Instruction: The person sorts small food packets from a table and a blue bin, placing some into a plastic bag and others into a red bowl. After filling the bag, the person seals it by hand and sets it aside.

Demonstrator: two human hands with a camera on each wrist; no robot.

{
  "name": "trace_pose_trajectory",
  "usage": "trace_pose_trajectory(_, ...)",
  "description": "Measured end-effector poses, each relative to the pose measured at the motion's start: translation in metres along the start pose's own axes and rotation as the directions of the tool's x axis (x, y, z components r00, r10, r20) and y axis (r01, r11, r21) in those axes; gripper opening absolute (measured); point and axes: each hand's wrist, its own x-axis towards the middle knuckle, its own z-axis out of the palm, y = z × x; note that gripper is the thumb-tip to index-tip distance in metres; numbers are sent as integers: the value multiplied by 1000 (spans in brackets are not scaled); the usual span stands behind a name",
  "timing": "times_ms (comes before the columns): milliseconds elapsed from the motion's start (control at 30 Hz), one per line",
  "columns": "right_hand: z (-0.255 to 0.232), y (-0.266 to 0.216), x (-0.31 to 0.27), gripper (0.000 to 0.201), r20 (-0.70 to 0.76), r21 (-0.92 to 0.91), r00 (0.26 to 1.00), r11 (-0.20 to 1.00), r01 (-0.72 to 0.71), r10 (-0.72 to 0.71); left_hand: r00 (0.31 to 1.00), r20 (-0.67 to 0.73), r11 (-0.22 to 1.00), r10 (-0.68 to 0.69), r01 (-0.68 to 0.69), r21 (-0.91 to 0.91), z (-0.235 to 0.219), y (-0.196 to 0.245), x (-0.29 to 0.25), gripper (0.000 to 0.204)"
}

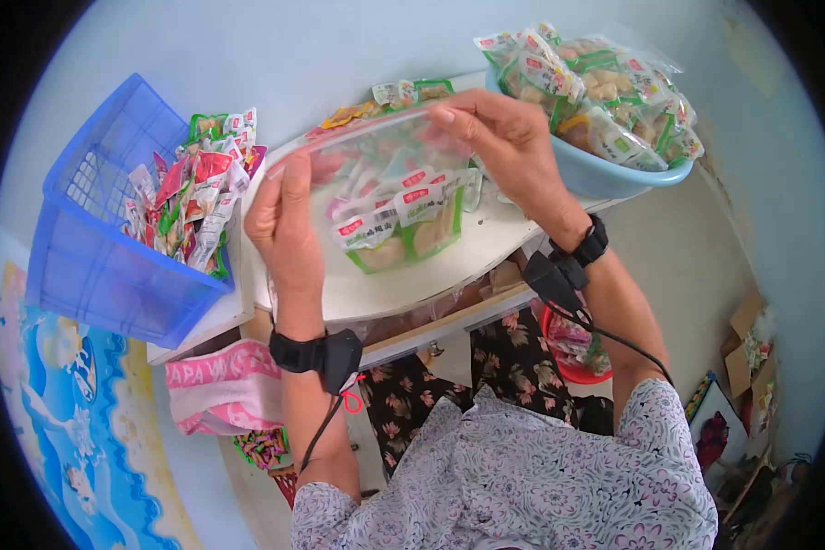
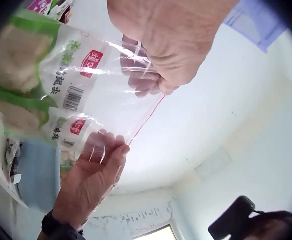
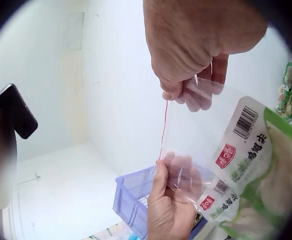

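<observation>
Both hands hold a clear zip-lock bag (image 2: 113,107) with a red line along its top edge, up above the white table (image 1: 339,291). My left hand (image 1: 289,234) pinches one top corner between thumb and fingers. At the other corner, my right hand (image 1: 513,151) pinches the edge the same way, and the red line runs straight between them. Inside the bag, two green-and-white snack packets (image 1: 399,229) sit side by side at the bottom, their pale contents showing through. The right wrist view shows the fingers (image 3: 198,102) through the clear film.
To the left stands a blue plastic basket (image 1: 124,261) with many small colourful packets (image 1: 192,197). A light blue basin (image 1: 605,183) heaped with packed snacks (image 1: 605,87) is at the back right. More packets (image 1: 412,90) lie behind the bag. A pink-and-white towel (image 1: 225,390) hangs below the basket.
</observation>
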Motion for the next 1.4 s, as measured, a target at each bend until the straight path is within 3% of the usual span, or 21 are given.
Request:
trace_pose_trajectory(67, 0, -4, -4, 23, 25, -35, 1000, 999, -17, 18, 1000, 7, 999, 28, -28, 30, -3, 7, -4, 27)
trace_pose_trajectory(167, -1, 0, -1, 23, 33, -53, 998, 997, -47, 48, 997, 20, 997, -72, 72, -21, -10, -10, -7, 28)
trace_pose_trajectory(267, -2, 13, -8, 24, 13, -23, 999, 999, -48, 48, 994, 77, 993, -81, 87, -78, -11, -18, -13, 27)
trace_pose_trajectory(400, -4, 13, -9, 26, 14, 8, 997, 997, -71, 71, 985, 86, 980, -147, 157, -126, 4, -6, -25, 28)
trace_pose_trajectory(500, -4, 10, -6, 26, 9, 23, 998, 998, -57, 57, 979, 111, 985, -170, 169, 24, -5, -24, -27, 29)
trace_pose_trajectory(633, -11, 6, -5, 28, 26, -67, 999, 997, -39, 41, 993, 96, 997, -71, 72, -7, -1, -12, -27, 30)
trace_pose_trajectory(733, -11, 16, -8, 30, 96, 70, 994, 995, -65, 58, 991, 96, 995, -99, 99, 2, -2, -15, -26, 30)
trace_pose_trajectory(867, -15, 22, -29, 27, 286, 9, 913, 952, -307, 292, 983, 104, 986, -150, 157, -64, -3, -23, -30, 31)
trace_pose_trajectory(933, -16, 35, -32, 26, 294, 34, 925, 964, -264, 243, 984, 89, 984, -152, 159, -80, -2, -22, -32, 31)
trace_pose_trajectory(1000, -14, 38, -34, 25, 283, 27, 936, 974, -224, 207, 987, 93, 986, -130, 138, -93, 7, -18, -31, 29)
trace_pose_trajectory(1100, -14, 26, -31, 26, 246, -44, 951, 982, -185, 190, 978, 153, 988, -139, 127, 90, 7, -12, -39, 23)
trace_pose_trajectory(1267, -5, 26, -33, 34, 196, 10, 960, 978, -208, 202, 987, 90, 986, -132, 121, 116, 11, -10, -44, 26)
trace_pose_trajectory(1367, -4, 29, -30, 39, 148, -57, 966, 977, -204, 210, 986, 47, 981, -159, 153, 121, 15, -8, -44, 27)
trace_pose_trajectory(1400, -4, 26, -29, 39, 123, -45, 956, 964, -261, 265, 984, 31, 977, -174, 169, 127, 16, -8, -44, 26)
